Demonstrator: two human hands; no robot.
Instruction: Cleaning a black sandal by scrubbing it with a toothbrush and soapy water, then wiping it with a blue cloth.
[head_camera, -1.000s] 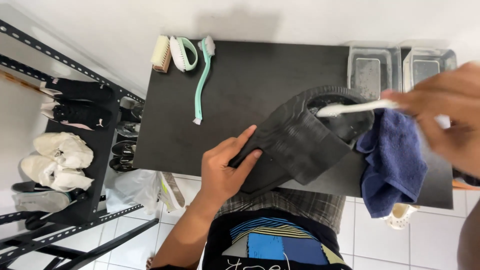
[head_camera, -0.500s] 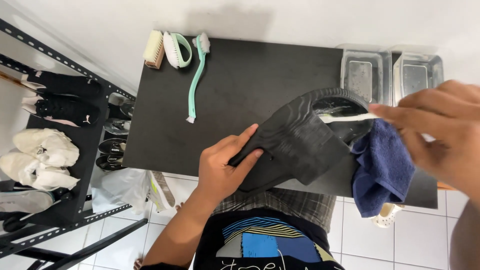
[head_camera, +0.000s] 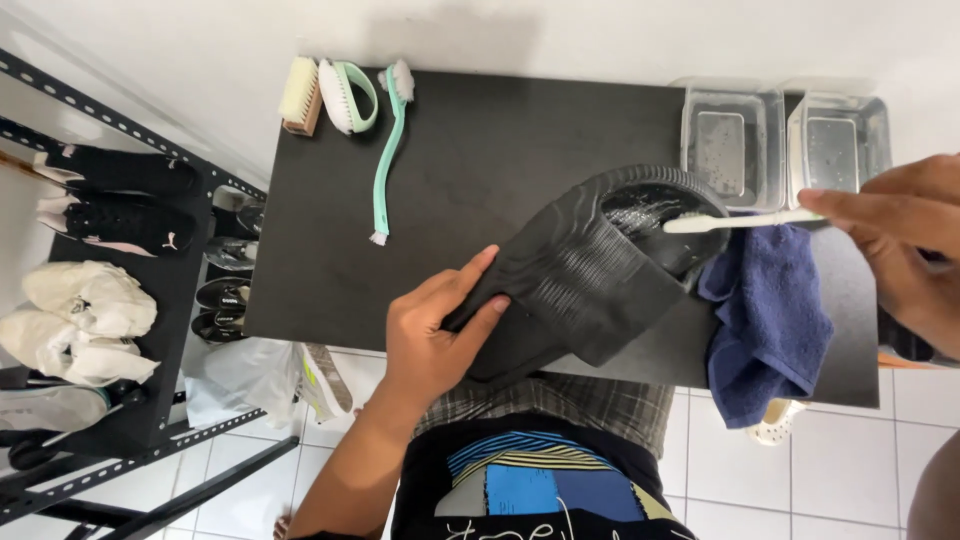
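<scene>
Slipper clamped in left grip; right grip clamps toothbrush over its toe.

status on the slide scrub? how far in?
Done: the toe end of the black slide already looks wet and sudsy. In hand: left hand grips the heel end, right hand works a white toothbrush inside the toe opening. Left: the strap and heel show no suds; the blue towel lies beside it on the table, and the three other brushes sit unused.

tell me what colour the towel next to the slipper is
Dark navy blue: the towel hangs over the table's right edge, clearest in the head view.
</scene>
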